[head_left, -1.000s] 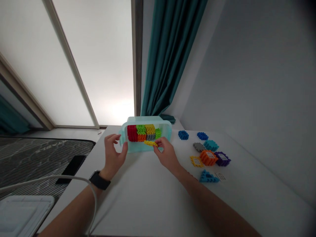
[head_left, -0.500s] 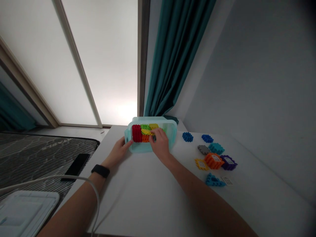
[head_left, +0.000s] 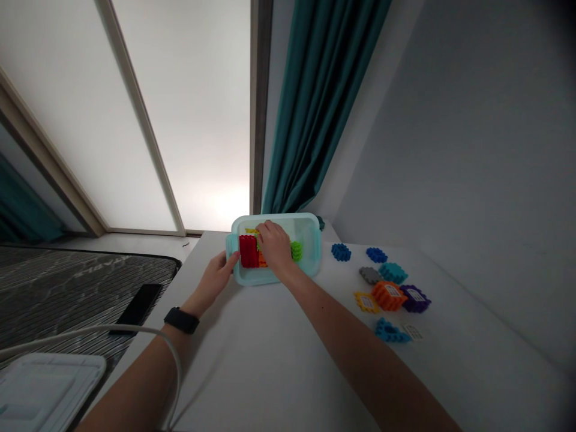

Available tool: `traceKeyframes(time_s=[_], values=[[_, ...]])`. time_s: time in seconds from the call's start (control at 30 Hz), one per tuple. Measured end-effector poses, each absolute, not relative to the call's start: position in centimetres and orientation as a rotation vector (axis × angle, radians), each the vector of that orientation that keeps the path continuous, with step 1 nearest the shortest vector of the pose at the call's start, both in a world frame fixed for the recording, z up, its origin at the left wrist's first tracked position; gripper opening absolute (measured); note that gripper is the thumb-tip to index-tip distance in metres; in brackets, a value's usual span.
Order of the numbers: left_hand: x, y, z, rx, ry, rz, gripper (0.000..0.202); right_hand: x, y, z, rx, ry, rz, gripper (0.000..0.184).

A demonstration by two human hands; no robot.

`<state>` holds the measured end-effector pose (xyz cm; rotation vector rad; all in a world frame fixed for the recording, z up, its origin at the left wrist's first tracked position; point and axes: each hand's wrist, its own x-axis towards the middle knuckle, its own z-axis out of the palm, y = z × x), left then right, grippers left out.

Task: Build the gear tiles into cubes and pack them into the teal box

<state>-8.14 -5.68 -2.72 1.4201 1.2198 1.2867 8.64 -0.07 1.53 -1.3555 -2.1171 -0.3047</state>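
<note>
A pale teal plastic box (head_left: pixel 310 264) stands at the far end of the white table. My left hand (head_left: pixel 220 270) grips its left end, thumb over the rim. Inside the box is my right hand (head_left: pixel 274 243), its fingers bent down around a yellow toy block (head_left: pixel 251 230) near the back left; the fingers partly hide it. A stack of red toy blocks (head_left: pixel 248 251) fills the box's left end, beside a partly covered orange block (head_left: pixel 262 260). To the right of my hand lies a green block (head_left: pixel 296 251).
Right of the box lie several notched toy blocks, among them an orange stack (head_left: pixel 388 296), a purple stack (head_left: pixel 414 299) and a blue block (head_left: pixel 341 252). A white cable (head_left: pixel 135 324) arches over my left forearm. A phone (head_left: pixel 137 308) and white lid (head_left: pixel 49 384) are at left.
My right hand has moved left and deeper into the box with the yellow block, uncovering the green block on the right. The box has tilted or shifted slightly; my left hand keeps its grip.
</note>
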Motion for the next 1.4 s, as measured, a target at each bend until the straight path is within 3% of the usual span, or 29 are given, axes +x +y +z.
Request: traceKeyframes(time_s=[0.4, 0.97, 1.17, 1.4], values=[[-8.3, -6.0, -2.3, 1.414, 1.211, 1.257, 0.051, 8.1, 0.9, 2.1, -1.285, -2.186, -0.022, 0.031], [-8.3, -5.8, -2.4, 1.438, 1.231, 1.265, 0.05, 8.4, 1.5, 0.6, -1.235, -2.098, 0.073, 0.025], [-8.2, -5.8, -2.7, 1.348, 1.203, 1.308, 0.052, 10.7, -2.1, 0.9, -1.095, -2.175, 0.032, 0.032], [-8.0, -6.0, -3.0, 1.324, 1.186, 1.339, 0.05, 16.1, -8.9, -0.6, -0.995, -2.158, 0.027, 0.028]])
